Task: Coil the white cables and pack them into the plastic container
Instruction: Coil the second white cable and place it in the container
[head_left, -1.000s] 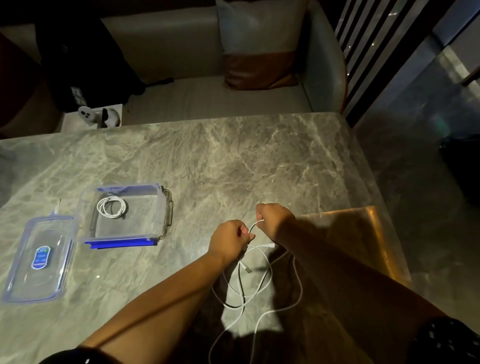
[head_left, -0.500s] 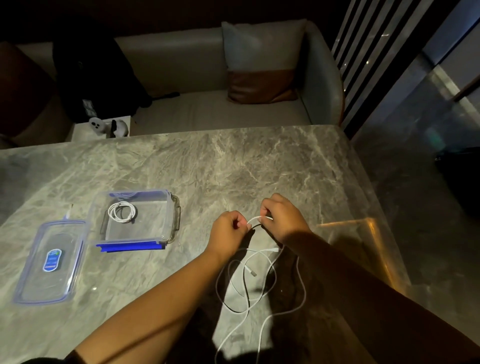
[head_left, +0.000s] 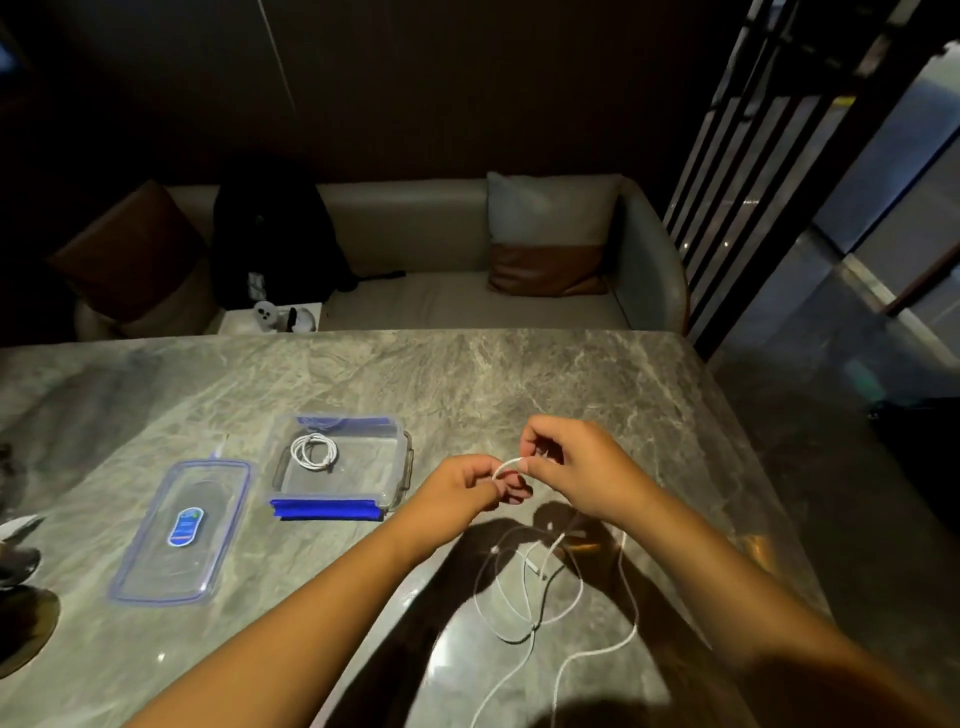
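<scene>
Evidently coiling had just begun: right of the container, which already held one coiled cable, the left grip and right grip pinched a small loop of loose cable, its slack awaiting further winding.

One camera sits on the person's head. It looks forward and down. The view is wide, so lines bend near the sides.

Both arms reach in from the bottom edge. The left hand and right hand meet near the middle, close to the camera. The cable trails down toward the bottom edge, closer still.

The table fills the lower half. The container and lid lie off to the left, about as far out as the hands.

The table's far edge runs across the middle. Past it, farther away, the sofa faces the camera.
</scene>
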